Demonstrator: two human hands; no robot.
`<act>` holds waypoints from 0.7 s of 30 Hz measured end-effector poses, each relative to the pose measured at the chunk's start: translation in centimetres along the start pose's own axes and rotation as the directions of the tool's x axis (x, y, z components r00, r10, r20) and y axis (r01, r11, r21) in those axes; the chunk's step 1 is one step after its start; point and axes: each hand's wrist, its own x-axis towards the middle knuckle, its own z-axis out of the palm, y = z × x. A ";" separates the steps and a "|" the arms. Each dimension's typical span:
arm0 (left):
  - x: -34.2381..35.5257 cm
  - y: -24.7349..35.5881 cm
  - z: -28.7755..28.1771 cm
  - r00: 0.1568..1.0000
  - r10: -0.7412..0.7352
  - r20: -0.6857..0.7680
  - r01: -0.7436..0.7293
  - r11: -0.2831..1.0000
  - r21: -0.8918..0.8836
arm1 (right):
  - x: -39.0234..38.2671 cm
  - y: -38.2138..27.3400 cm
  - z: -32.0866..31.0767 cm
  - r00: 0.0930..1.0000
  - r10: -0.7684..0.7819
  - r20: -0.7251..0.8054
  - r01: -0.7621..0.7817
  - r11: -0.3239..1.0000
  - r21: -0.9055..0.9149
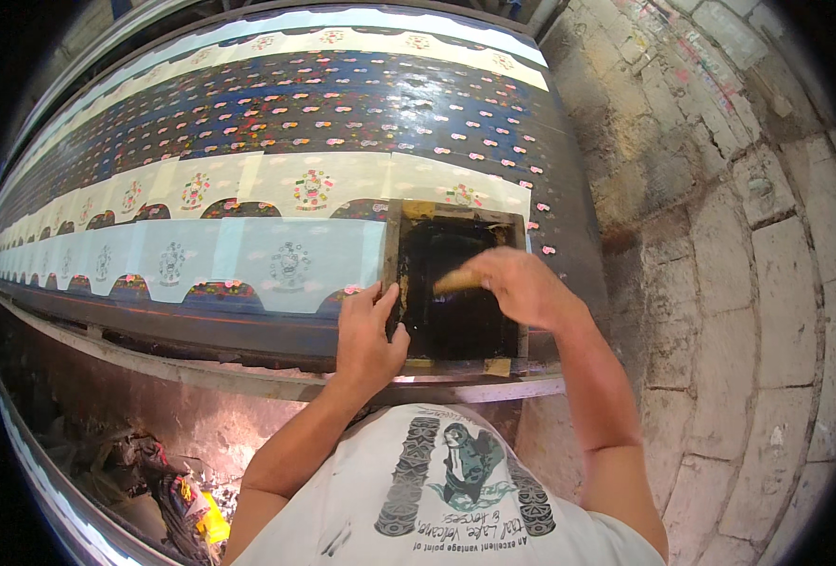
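Observation:
A screen-printing frame [459,212] with a dark, ink-covered mesh lies near the right end of a long printing table. My left hand [369,338] grips its left edge, fingers and thumb against the rim. Over the mesh, my right hand [529,291] holds a tan squeegee [457,280], tilted, its lower part hard to make out against the black. Beside the frame on the left lies a row of light blue fabric pieces [248,243] bearing dark outline prints. Beyond it runs a row of cream pieces [276,170] with coloured cartoon prints.
The long table [569,141] carries many small pink and white prints across its dark surface, with more cream pieces [371,42] at the far side. A rail [276,375] follows its near edge. Stone-slab floor [786,274] lies to the right. Rags and a yellow item [213,521] sit below left.

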 end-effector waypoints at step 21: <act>1.2 0.5 0.6 0.980 0.193 -0.058 -0.172 0.951 0.255 | -8.0 -5.5 8.0 0.951 -0.071 -0.302 0.025 0.988 -0.153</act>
